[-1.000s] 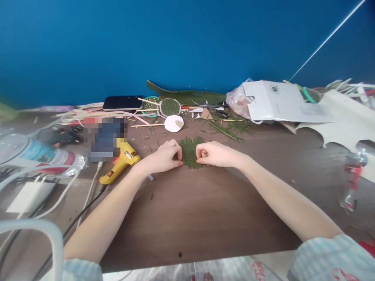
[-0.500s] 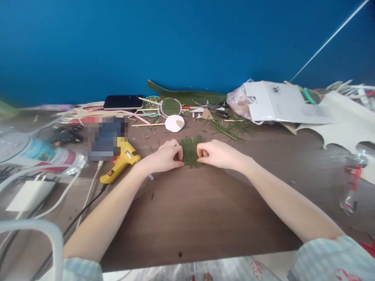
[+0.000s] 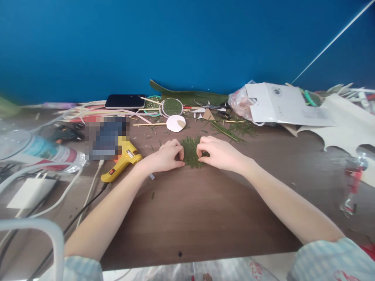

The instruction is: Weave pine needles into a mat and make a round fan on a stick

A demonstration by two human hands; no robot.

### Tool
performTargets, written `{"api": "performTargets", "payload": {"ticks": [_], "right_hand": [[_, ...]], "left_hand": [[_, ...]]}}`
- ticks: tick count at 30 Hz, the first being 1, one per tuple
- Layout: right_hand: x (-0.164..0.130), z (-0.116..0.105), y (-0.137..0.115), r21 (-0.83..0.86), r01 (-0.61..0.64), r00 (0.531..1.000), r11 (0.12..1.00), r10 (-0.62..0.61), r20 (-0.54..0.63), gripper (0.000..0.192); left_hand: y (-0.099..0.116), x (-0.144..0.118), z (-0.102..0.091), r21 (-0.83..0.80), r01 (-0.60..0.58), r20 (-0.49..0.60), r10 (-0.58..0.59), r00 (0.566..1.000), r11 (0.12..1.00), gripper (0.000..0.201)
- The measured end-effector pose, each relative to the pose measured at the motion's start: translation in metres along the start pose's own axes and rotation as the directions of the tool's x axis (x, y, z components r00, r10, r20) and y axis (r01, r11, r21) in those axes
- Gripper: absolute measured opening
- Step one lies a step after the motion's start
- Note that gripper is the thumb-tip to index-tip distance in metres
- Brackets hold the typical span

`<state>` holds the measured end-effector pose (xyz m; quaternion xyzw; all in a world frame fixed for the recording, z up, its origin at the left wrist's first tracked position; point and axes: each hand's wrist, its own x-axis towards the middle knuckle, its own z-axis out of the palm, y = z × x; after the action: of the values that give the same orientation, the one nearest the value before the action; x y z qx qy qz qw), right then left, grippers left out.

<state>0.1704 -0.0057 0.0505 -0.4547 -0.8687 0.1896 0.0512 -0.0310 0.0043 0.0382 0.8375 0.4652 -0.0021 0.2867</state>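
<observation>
Item one: a green woven piece of leaf strips with ragged ends, lying flat on the brown table near its middle, between the two hands.

Item two: the left hand, at the piece's left edge. We note curled fingers, with thumb and forefinger tips close together; whether they pinch the edge, we cannot tell.

Item three: the right hand, at the right edge. We record bent fingers and a small gap between thumb and forefinger, the tips at the weave; we cannot tell whether a strip is gripped.

Beyond the hands, we list: a white disc on a thin stick; a round green panel with a pale rim; a teal-rimmed round panel partly behind it; a dark phone; a brown triangle; black-handled scissors; loose green strips; and a long leaf along the blue wall.

To the left, we enter a yellow glue gun, partly pixelated, and a white adapter.

To the right: a clear plastic bag touching a white box, and a scalloped white sheet.
</observation>
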Motion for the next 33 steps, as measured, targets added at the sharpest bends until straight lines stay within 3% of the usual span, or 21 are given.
{"api": "performTargets", "payload": {"ticks": [5,8,33], "right_hand": [[0.007,0.011,-0.005,0.248,0.1,0.995,0.964,-0.094,-0.036,0.008],[0.011,0.019,-0.01,0.304,0.082,0.997,0.949,-0.074,-0.036,0.006],[0.01,0.027,-0.029,0.106,-0.076,0.997,0.991,0.077,-0.001,0.007]], "left_hand": [[-0.001,0.001,0.001,-0.017,0.009,0.005,-0.009,1.0,1.0,0.012],[-0.003,0.001,0.002,-0.018,-0.02,-0.01,0.02,1.0,1.0,0.014],[-0.007,0.001,0.004,-0.017,-0.059,-0.024,0.058,0.998,0.998,0.014]]}}
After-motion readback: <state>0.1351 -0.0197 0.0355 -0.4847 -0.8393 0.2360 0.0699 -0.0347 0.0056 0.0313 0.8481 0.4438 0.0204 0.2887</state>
